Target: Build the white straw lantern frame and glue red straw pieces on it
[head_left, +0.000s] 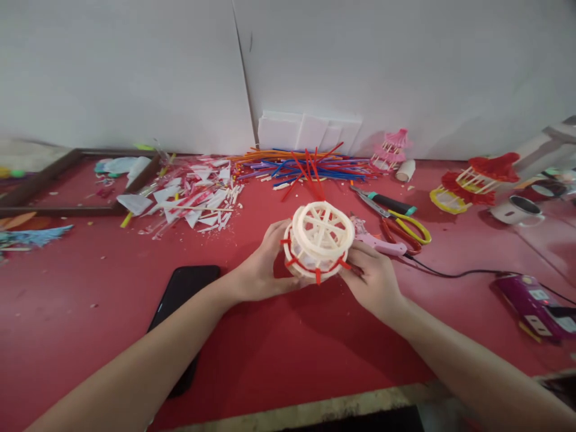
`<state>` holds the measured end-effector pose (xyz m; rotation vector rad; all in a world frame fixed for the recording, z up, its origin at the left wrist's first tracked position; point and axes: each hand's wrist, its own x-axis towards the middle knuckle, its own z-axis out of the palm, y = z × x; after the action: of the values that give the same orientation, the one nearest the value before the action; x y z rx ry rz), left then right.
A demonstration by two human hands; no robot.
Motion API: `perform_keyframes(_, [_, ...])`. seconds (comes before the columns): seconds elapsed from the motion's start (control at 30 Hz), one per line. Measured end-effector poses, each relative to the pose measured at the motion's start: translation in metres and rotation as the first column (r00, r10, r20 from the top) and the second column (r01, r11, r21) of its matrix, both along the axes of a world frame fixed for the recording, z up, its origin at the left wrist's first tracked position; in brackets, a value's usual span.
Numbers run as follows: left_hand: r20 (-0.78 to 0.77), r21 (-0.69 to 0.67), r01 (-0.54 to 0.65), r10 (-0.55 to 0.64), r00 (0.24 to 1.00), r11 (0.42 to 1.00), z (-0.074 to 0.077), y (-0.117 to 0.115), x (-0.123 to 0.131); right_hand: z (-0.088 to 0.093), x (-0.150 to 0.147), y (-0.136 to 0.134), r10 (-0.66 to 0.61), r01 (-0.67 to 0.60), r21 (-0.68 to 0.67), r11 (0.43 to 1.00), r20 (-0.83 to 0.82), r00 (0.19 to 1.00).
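Note:
Between my two hands is a cream-coloured round craft model (321, 231), with a spoked wheel on top and red strips around its lower ring. My left hand (263, 264) grips its left side, the thumb under the near edge. On the opposite side my right hand (371, 276) holds the lower ring, its fingertips partly hidden by the model. Just behind the model lie loose red pipe cleaners (312, 174). A pink glue gun (382, 245) rests beyond my right hand, its cord running right.
Scissors with yellow and red handles (411, 231) and green-gripped pliers (391, 203) lie behind my right hand. A black phone (180, 294) sits under my left forearm. Paper scraps (189, 198), a pink model (390, 150), a red-and-yellow model (477, 183), a mug (508, 211) and a purple power strip (535, 306) surround the work area.

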<state>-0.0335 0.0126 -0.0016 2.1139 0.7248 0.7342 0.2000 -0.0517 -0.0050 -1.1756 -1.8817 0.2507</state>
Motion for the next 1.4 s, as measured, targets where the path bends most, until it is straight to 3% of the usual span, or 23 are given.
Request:
perform_keyframes(0.07, [-0.118,0.021,0.014,-0.011,0.993,1.0,0.007,0.003,-0.007,-0.001,-0.001,0.0,-0.013,0.013,-0.028,1.0,-0.009,1.0])
perform_keyframes(0.13, [-0.264,0.058,-0.036,0.05,0.963,0.998,0.019,0.004,-0.017,-0.003,-0.002,0.0,-0.02,0.019,-0.06,0.998,-0.018,1.0])
perform_keyframes(0.2, [-0.396,0.155,-0.152,0.202,0.896,0.976,0.035,0.003,-0.028,-0.004,-0.003,0.0,-0.017,0.014,-0.095,0.995,-0.026,1.0])
perform_keyframes(0.33, [-0.57,0.357,-0.255,0.426,0.702,0.899,0.059,-0.013,-0.054,-0.006,-0.003,0.0,0.001,-0.007,-0.15,0.989,-0.039,0.999])
perform_keyframes(0.47, [-0.714,0.49,-0.356,0.6,0.36,0.796,0.053,-0.047,-0.079,-0.009,-0.003,0.0,0.018,-0.024,-0.174,0.984,-0.035,0.999])
perform_keyframes(0.57, [-0.757,0.491,-0.383,0.601,0.257,0.782,0.036,-0.068,-0.088,-0.011,-0.003,0.0,0.046,-0.051,-0.177,0.983,-0.031,0.998])
perform_keyframes(0.7, [-0.69,0.585,-0.392,0.69,0.219,0.71,0.021,-0.076,-0.086,-0.015,-0.004,0.002,0.102,-0.104,-0.185,0.977,-0.022,0.995])
perform_keyframes(0.87, [-0.647,0.643,-0.383,0.738,0.191,0.663,0.021,-0.073,-0.078,-0.016,-0.008,0.003,0.153,-0.154,-0.201,0.967,-0.024,0.988])
perform_keyframes(1.23, [-0.683,0.587,-0.352,0.679,0.268,0.729,0.022,-0.082,-0.069,-0.022,-0.018,0.012,0.157,-0.173,-0.262,0.949,-0.081,0.984])
perform_keyframes(1.4, [-0.697,0.597,-0.355,0.684,0.213,0.719,0.023,-0.087,-0.065,-0.023,-0.02,0.011,0.112,-0.143,-0.307,0.941,-0.118,0.987])
